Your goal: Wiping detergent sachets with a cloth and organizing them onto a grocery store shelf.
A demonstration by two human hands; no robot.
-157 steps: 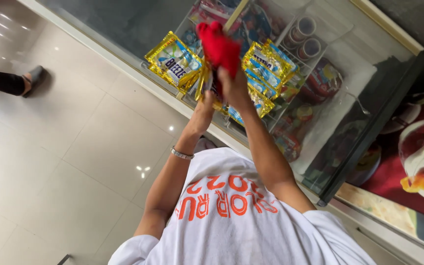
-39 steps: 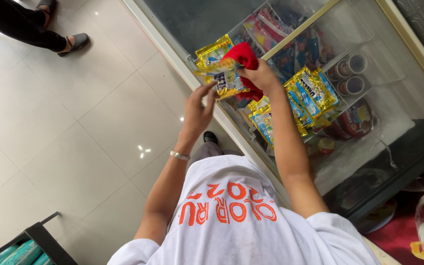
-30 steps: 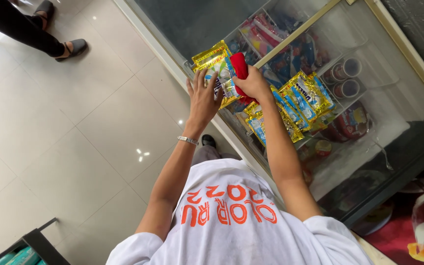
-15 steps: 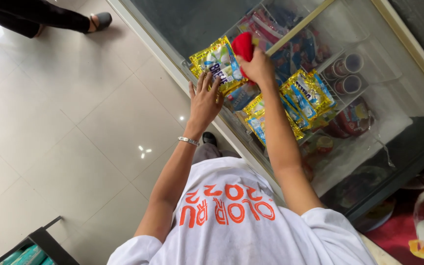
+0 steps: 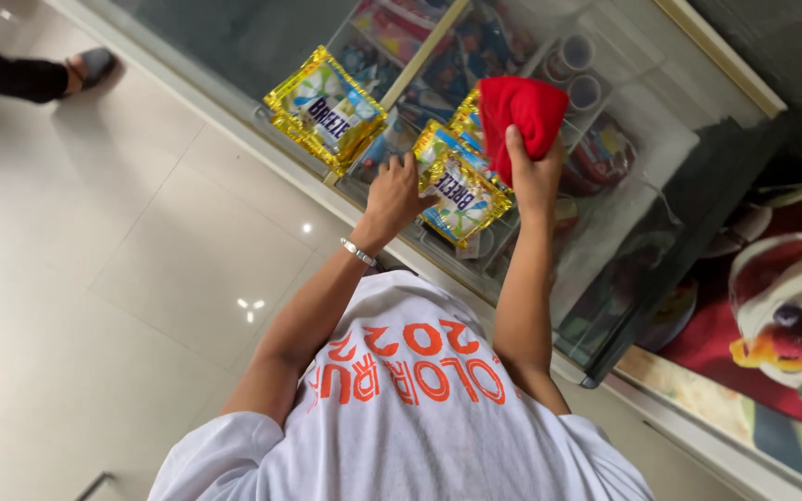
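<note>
While the fingers [image 5: 510,141] of the right hand [image 5: 533,176] are closed around a red cloth [image 5: 522,111], the cloth is held bunched against the glass lid [image 5: 642,176] of a chest freezer. The left hand [image 5: 394,195] is laid with fingers spread and nothing gripped, its fingertips touching a gold-edged packet [image 5: 461,197] that lies on the glass just beside the cloth. A metal bracelet [image 5: 358,251] is worn on the left wrist. A second gold-edged packet [image 5: 325,107] is seen further left on the lid, apart from both hands. Wrapped goods are visible beneath the glass. A white shirt with orange lettering [image 5: 401,408] is worn. Another person's foot [image 5: 85,67] is seen on the tiled floor [image 5: 95,306].
</note>
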